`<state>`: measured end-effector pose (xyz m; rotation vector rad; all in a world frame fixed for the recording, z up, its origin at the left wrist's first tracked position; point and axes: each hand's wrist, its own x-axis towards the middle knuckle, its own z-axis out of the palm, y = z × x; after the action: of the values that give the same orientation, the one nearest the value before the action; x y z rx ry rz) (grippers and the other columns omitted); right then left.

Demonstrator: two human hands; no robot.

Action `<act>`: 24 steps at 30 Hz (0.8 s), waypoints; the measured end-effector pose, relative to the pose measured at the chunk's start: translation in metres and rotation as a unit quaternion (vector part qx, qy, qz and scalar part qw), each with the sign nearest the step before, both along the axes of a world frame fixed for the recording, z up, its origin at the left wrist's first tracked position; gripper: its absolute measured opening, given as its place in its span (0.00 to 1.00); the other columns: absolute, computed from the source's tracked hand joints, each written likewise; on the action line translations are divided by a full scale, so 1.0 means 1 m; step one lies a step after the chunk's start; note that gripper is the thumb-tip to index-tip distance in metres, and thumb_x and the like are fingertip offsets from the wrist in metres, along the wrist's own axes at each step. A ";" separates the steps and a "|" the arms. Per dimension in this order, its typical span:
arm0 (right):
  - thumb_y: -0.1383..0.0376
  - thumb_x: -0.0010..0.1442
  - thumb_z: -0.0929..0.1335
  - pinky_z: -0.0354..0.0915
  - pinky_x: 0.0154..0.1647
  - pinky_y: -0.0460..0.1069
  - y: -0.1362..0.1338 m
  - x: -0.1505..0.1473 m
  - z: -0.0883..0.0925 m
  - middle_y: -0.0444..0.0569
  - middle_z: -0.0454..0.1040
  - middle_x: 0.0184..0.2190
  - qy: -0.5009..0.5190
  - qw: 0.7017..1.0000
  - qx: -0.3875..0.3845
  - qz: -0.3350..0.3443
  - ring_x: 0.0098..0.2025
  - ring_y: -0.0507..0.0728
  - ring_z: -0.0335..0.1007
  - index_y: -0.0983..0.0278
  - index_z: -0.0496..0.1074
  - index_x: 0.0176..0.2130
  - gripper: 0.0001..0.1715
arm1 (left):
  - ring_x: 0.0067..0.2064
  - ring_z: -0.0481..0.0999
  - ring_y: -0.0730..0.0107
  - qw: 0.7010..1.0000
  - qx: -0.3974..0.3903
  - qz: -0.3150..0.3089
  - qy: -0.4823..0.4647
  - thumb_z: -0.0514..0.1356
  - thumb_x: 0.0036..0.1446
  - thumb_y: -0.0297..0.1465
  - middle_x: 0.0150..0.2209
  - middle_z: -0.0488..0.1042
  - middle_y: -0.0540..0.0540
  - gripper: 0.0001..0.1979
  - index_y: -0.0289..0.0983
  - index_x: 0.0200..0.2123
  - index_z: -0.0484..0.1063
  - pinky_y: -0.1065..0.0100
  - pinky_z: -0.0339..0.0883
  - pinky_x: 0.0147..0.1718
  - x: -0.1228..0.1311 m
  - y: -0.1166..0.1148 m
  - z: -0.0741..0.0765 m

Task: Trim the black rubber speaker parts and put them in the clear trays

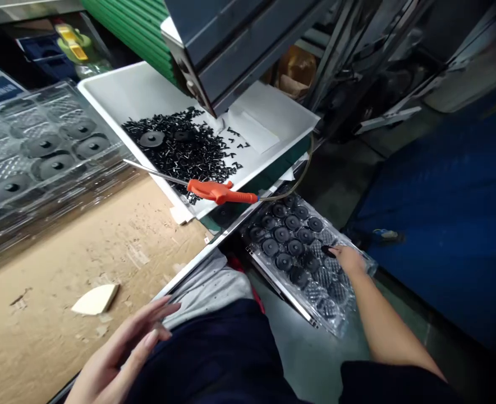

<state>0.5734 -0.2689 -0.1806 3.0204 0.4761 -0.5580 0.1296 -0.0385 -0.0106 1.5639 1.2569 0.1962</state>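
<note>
Brown cardboard is covering the tabletop (63, 264) where a person is sitting, dark-clothed lap pushed up to its edge. Nearest, the left hand (122, 348) is hovering over the lap at the tabletop's corner, its grip spread, fingers loose and holding nothing. To the right, the right hand (349, 260) is reaching down to a clear tray (336, 322) lying low beside the legs, its grip pinching a black disc (327, 251) at the fingertips, just above the tray's pockets. More black discs are sitting in rows in the tray's far half. A pale wedge-shaped scrap (96, 298) is lying on the cardboard. Farther off, an orange blow gun (220, 192) is resting across the rim of a white bin (117, 90) containing a heap of small black parts (184, 148). A stack of clear trays (41, 151) is standing at the far left.
</note>
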 end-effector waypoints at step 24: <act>0.65 0.63 0.63 0.69 0.37 0.47 0.205 -0.239 0.084 0.45 0.73 0.36 0.118 0.799 0.519 0.280 0.36 0.50 0.70 0.61 0.71 0.43 0.11 | 0.41 0.78 0.69 0.992 0.060 -0.088 -0.061 0.55 0.57 0.38 0.45 0.77 0.50 0.14 0.46 0.46 0.71 0.76 0.70 0.41 -0.023 0.019 -0.004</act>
<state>0.3339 -0.0637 -0.0966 3.3229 2.2552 -0.7994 0.1066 -0.0199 -0.0141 1.7305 1.0226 0.2534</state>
